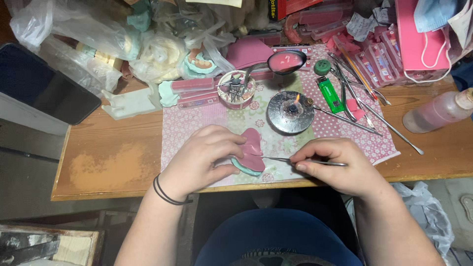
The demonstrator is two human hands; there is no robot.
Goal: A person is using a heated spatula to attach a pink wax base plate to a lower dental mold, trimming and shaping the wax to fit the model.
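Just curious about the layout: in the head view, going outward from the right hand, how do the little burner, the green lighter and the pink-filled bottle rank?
From the right hand:
1. Burner, lit, just above the hand, slightly left.
2. Green lighter, farther up, beside the burner.
3. Bottle, lying at the table's far right edge.

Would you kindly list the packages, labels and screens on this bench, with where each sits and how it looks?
Dark screen: far left edge, flat black rectangle, unlit.
Red box: top centre, red with a black strip.
Pink packets: upper right, stacked clear-fronted pink rectangles.
Green lighter: right of the small burner, label on its side.
Plastic bottle: far right, lying down, pinkish, unlabelled.
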